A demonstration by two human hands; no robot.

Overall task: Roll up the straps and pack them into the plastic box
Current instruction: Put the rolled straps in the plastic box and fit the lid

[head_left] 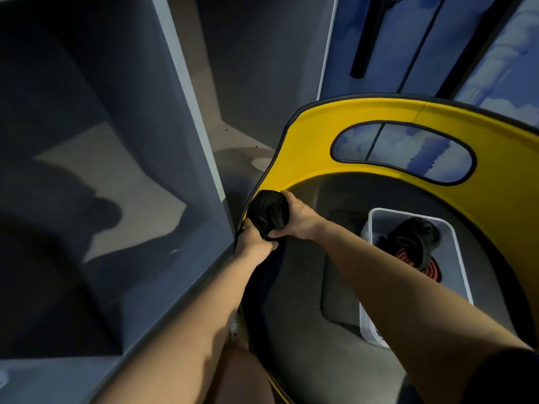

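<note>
While both hands curl their fingers around it, the black strap roll (pixel 268 212) sits at the yellow rim (pixel 309 147) — left hand (pixel 253 243) below, right hand (pixel 296 218) beside. More straps (pixel 414 243) lie in the plastic box (pixel 459 258).

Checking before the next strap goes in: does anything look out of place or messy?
Nothing stands out. Both hands, left and right, hold the black strap roll, wound evenly. The plastic box sits upright with straps inside it.
</note>
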